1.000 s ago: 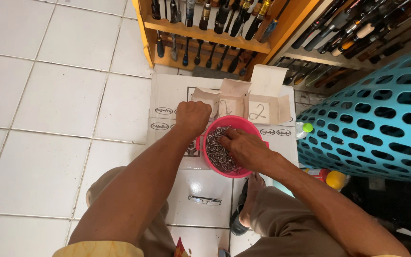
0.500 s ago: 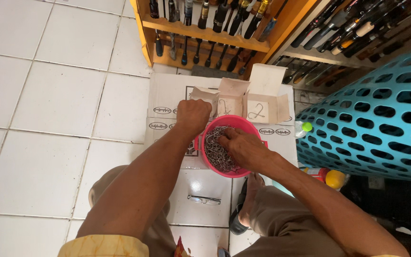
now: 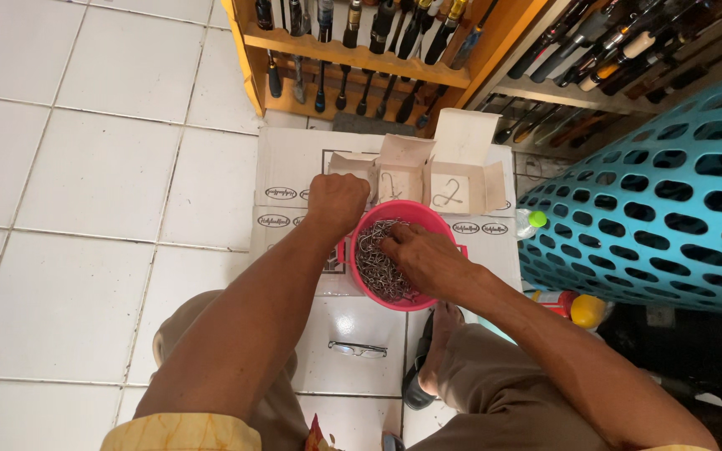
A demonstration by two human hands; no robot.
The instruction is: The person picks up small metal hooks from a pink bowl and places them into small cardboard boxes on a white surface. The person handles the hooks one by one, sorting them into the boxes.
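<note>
A pink plastic bowl (image 3: 394, 304) holds a heap of small metal hooks (image 3: 375, 260) and rests on a flattened white cardboard box (image 3: 292, 171). My right hand (image 3: 424, 255) reaches into the bowl, its fingertips pinched among the hooks. My left hand (image 3: 338, 203) is curled into a fist at the bowl's upper left rim, just in front of a small open carton (image 3: 353, 165); what it holds is hidden. Two more small open cartons (image 3: 400, 177) (image 3: 459, 190) stand behind the bowl.
A wooden rack of fishing rods (image 3: 353, 52) stands beyond the cartons. A large blue perforated basket (image 3: 653, 209) fills the right side. A pair of glasses (image 3: 359, 349) lies on the white tiles between my knees. A green-capped bottle (image 3: 531, 221) and a yellow-capped one (image 3: 585, 311) sit by the basket.
Both hands stay at the bowl. The right fingers have shifted slightly among the hooks.
</note>
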